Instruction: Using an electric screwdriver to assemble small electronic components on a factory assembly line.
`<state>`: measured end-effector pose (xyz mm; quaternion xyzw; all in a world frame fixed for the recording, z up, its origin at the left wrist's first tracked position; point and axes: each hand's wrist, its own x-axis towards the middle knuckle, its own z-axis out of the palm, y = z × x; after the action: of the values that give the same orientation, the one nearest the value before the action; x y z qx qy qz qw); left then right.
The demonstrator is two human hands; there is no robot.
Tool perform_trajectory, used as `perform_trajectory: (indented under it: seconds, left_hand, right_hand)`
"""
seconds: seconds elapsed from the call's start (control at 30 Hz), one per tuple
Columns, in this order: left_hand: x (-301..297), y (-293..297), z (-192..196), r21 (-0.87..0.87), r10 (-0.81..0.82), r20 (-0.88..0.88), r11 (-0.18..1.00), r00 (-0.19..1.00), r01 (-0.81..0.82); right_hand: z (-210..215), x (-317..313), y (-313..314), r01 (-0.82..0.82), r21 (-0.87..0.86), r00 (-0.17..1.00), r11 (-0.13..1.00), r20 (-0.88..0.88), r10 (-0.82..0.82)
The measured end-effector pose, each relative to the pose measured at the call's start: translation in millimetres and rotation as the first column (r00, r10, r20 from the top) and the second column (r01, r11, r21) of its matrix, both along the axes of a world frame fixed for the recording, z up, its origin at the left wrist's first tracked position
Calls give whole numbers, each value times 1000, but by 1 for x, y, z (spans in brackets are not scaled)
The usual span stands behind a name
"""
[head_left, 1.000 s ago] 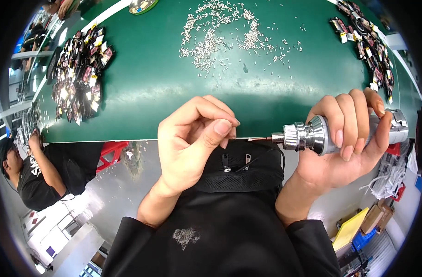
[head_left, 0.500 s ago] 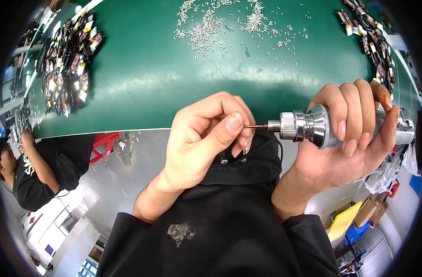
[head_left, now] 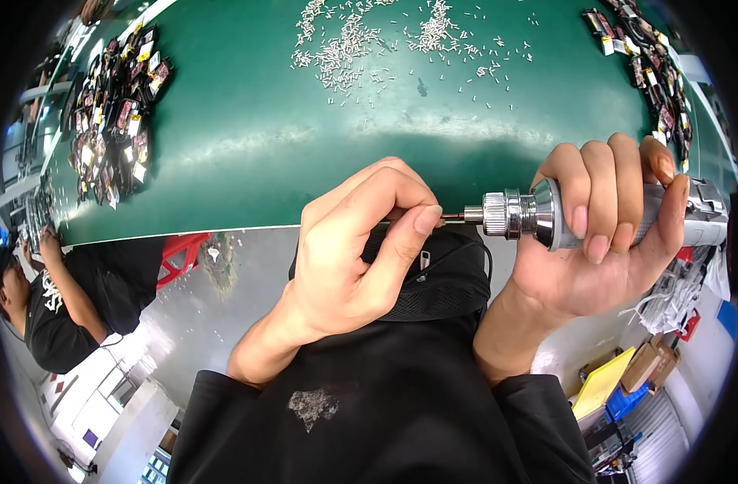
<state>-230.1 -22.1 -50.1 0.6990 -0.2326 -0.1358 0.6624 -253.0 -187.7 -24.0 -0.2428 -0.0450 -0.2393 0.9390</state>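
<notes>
My right hand is wrapped round a grey electric screwdriver with a silver metal collar, held level above my lap. Its thin copper-coloured bit points left. At the bit's tip, the thumb and forefinger of my left hand are pinched together around the end. Whether a small screw is also between those fingertips is hidden. Both hands are just off the near edge of the green table. Many tiny silver screws lie scattered over its far middle.
A heap of small black devices with white and yellow tags lies on the table's left; a similar row runs along the right. A person in black sits at the left by a red stool. Boxes and a yellow board stand lower right.
My left fingers have closed further over the bit's tip, so less of it shows. The screwdriver has shifted slightly left. The view has moved a little.
</notes>
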Motion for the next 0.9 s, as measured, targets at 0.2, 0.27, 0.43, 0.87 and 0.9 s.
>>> perform_trajectory:
  seconds: [0.2, 0.27, 0.43, 0.87, 0.9]
  left_hand:
    - [49, 12, 29, 167, 116, 394, 967, 912, -195]
    - [69, 16, 45, 190, 189, 449, 935, 873, -300]
    - [170, -14, 59, 337, 68, 614, 879, 787, -338]
    - [331, -116, -1, 621, -138, 735, 530, 664, -578]
    - [336, -112, -2, 609, -217, 775, 510, 594, -608]
  right_hand:
    - [2, 6, -9, 96, 74, 995, 993, 23, -98]
    - [2, 4, -4, 138, 104, 990, 985, -42, -134]
    - [-18, 0, 0, 182, 129, 963, 975, -223, -150]
    - [-32, -11, 17, -56, 98, 982, 994, -172, 72]
    - [-31, -11, 18, -55, 93, 981, 994, -180, 71]
